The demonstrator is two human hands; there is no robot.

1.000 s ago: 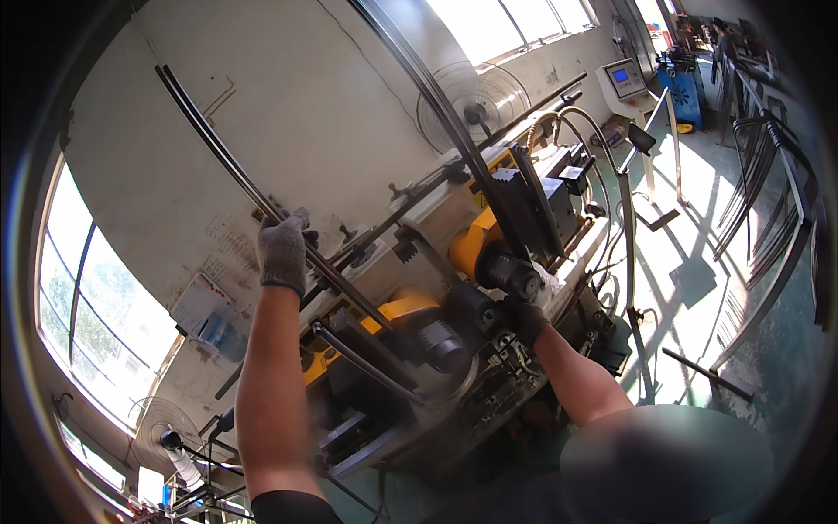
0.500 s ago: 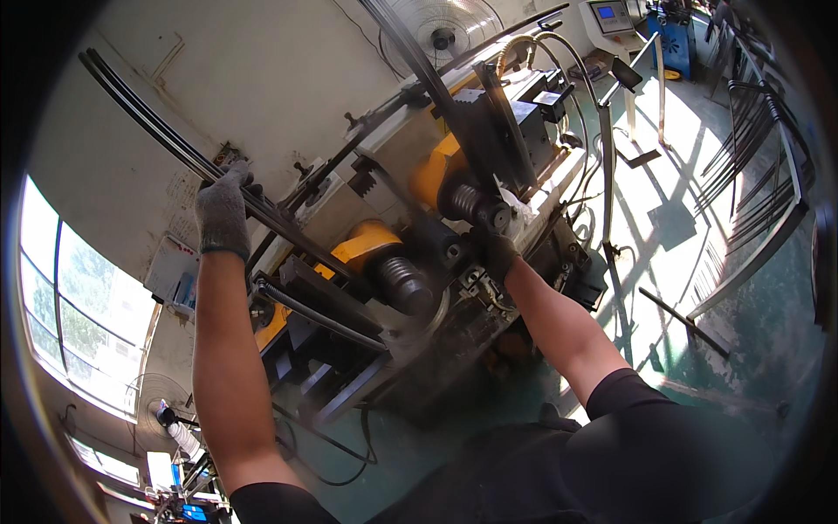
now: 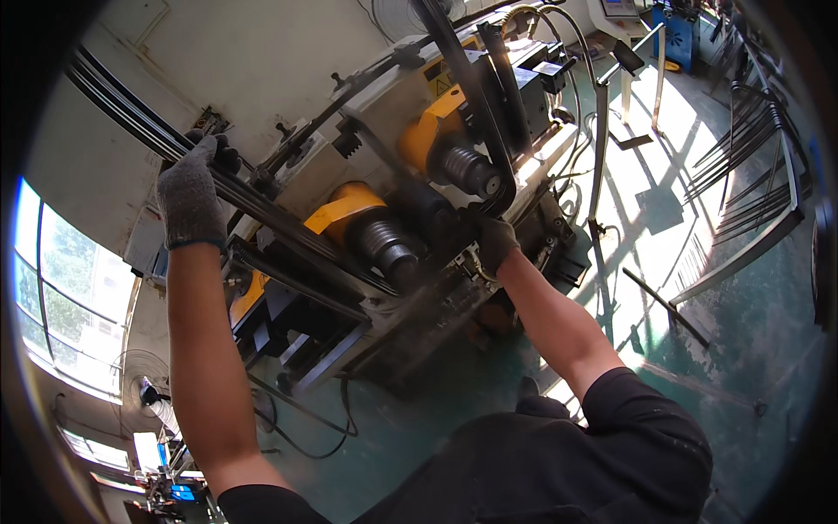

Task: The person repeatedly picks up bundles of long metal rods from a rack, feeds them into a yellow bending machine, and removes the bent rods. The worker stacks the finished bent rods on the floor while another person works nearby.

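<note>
My left hand (image 3: 188, 196), in a grey work glove, is closed around a bundle of long, dark metal bars (image 3: 118, 98). The bars slope from the upper left down across the bending machine (image 3: 367, 131). At the machine's front, my gloved right hand (image 3: 497, 243) is closed on the dark bars near their bent part; its fingertips are partly hidden. From there, bars rise steeply toward the top (image 3: 454, 57). Two ribbed metal rollers, one near (image 3: 384, 249) and one farther right (image 3: 470, 170), stick out beside yellow brackets (image 3: 349, 208).
To the right stands a rack (image 3: 786, 166) with several thin dark bars. A loose bar (image 3: 668, 306) lies on the green floor. Hoses (image 3: 572, 109) arch over the machine's right end, and a cable (image 3: 345, 428) loops on the floor below. A window (image 3: 74, 297) is at left.
My left hand and the bars have shifted left and slightly up in the picture. The bent bars now lie against the right roller. My right hand stays near the machine's front. The view has shifted slightly.
</note>
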